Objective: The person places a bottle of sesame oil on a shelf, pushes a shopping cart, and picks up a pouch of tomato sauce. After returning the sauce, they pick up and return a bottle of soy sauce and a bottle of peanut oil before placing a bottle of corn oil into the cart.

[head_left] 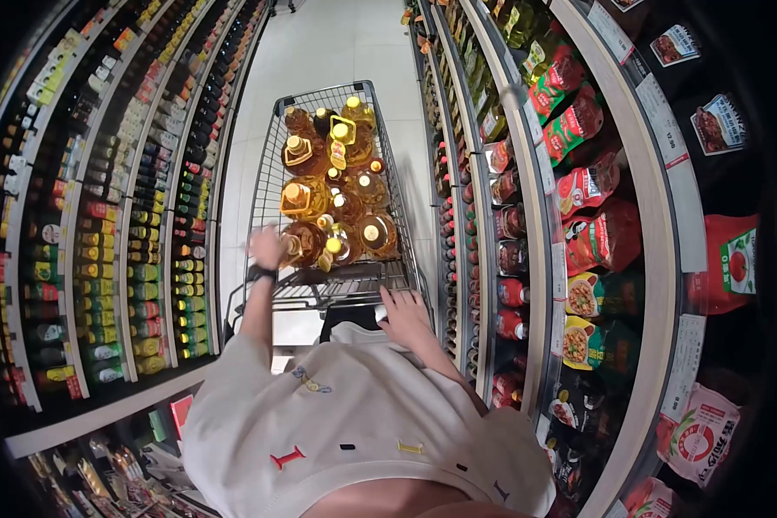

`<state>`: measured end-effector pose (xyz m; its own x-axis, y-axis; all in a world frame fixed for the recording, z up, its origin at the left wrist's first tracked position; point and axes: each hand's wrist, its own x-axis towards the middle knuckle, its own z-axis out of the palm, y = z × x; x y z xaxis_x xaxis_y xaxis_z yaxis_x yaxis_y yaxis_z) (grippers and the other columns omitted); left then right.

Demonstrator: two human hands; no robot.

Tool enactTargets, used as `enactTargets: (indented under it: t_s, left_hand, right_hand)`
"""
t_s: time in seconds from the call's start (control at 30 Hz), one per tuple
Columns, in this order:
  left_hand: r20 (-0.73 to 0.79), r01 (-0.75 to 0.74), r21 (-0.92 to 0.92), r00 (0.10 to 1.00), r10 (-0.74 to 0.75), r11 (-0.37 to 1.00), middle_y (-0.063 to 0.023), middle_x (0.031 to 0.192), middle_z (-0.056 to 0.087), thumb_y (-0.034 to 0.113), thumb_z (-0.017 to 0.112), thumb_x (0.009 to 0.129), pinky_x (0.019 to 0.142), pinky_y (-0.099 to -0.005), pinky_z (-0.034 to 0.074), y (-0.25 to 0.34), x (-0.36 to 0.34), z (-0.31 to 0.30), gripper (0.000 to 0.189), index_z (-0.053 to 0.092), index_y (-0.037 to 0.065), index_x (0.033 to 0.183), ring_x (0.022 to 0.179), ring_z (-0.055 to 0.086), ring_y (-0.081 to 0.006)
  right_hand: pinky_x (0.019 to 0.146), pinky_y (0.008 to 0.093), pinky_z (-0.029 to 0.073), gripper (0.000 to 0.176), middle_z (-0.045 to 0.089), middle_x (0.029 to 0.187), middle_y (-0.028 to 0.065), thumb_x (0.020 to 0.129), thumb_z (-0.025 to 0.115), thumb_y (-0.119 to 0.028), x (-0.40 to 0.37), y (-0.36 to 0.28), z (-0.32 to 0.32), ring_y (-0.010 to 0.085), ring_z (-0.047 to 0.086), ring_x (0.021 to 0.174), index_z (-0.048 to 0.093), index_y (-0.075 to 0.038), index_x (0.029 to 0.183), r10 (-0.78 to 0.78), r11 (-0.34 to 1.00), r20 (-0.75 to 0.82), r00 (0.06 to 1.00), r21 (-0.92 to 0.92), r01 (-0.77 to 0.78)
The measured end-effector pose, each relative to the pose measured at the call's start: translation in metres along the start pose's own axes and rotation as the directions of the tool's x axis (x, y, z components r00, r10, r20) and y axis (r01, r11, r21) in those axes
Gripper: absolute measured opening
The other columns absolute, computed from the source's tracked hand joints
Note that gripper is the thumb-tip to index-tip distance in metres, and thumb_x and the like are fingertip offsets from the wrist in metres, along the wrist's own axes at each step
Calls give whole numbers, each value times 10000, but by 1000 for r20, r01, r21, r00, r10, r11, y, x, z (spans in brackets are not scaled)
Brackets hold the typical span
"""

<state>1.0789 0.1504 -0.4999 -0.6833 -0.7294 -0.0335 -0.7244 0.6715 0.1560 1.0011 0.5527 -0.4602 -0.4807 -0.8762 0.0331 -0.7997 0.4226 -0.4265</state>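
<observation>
Minding the cart's (365,85) bottles seemed the step: at its seven o'clock, the left hand (268,248) was blurred beside an amber bottle (306,243), grip unclear; at five, the right hand's (406,317) fingers lay slightly apart, their hold unclear. Any lift called for a firm grasp.

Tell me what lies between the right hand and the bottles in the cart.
In the head view, part of the cart's wire frame lies between the right hand and the nearest bottles.
</observation>
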Motion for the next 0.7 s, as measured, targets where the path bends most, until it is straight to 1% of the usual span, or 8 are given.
enactTargets:
  t_s: [0.07,0.1,0.17,0.2,0.27,0.33,0.53,0.7]
  left_hand:
    - [52,377,288,912,-408,880,-173,1283,599,514,673,818,944,-650,418,-64,-47,-37,548,625,149,1224,1205,557,-384]
    - [192,429,299,848,-494,852,-193,1241,633,559,659,823,908,-574,481,-98,-61,-45,605,624,90,1203,1127,614,-385]
    - [425,315,148,836,-348,938,-257,954,709,623,637,829,807,-426,537,-195,-71,9,700,690,-53,1006,928,689,-385]
    - [430,492,-218,824,-369,843,-249,855,708,602,597,872,775,-470,527,-151,-89,-18,649,720,-34,922,884,695,-396]
    - [296,385,-251,904,-308,888,-228,801,707,557,551,924,744,-487,520,-146,-77,-16,592,726,-7,884,834,694,-403]
    - [210,378,-31,908,-364,925,-223,816,705,502,525,959,755,-482,529,-130,-68,-20,533,737,18,886,846,684,-404]
    - [272,549,-35,809,-520,835,-178,915,733,463,695,865,816,-447,548,-126,-24,-22,399,753,90,996,911,703,-357]
    - [254,561,-1,800,-543,828,-172,969,730,472,682,875,805,-452,553,-109,30,-30,402,747,103,1021,927,699,-356]
  right_hand:
    - [1027,446,351,614,570,1180,156,840,704,-342,12,1,-12,305,518,1157,512,-47,1343,45,997,38,998,56,-47]
    - [1031,448,330,610,573,1160,143,836,708,-335,11,-1,-15,291,511,1150,513,-58,1344,88,989,101,991,106,-99]
    - [1017,457,337,593,574,1162,145,838,712,-326,13,3,-11,299,514,1138,523,-56,1331,86,989,76,993,117,-94]
    - [1003,466,344,577,574,1165,146,839,716,-317,17,4,-11,306,516,1125,533,-54,1319,72,989,36,997,125,-76]
    - [1001,456,346,554,573,1167,146,843,711,-293,26,3,-17,307,514,1129,538,-55,1312,59,991,8,998,120,-59]
    - [998,444,348,545,574,1160,146,845,707,-283,36,4,-20,303,514,1128,542,-56,1312,42,993,-1,999,113,-41]
    - [946,437,386,482,596,1134,122,821,710,-265,84,16,-14,293,562,1055,592,-68,1244,31,994,5,1000,100,-31]
    - [883,441,405,441,603,1111,111,804,732,-247,143,34,-16,295,573,1042,610,-105,1204,138,986,58,989,82,-142]
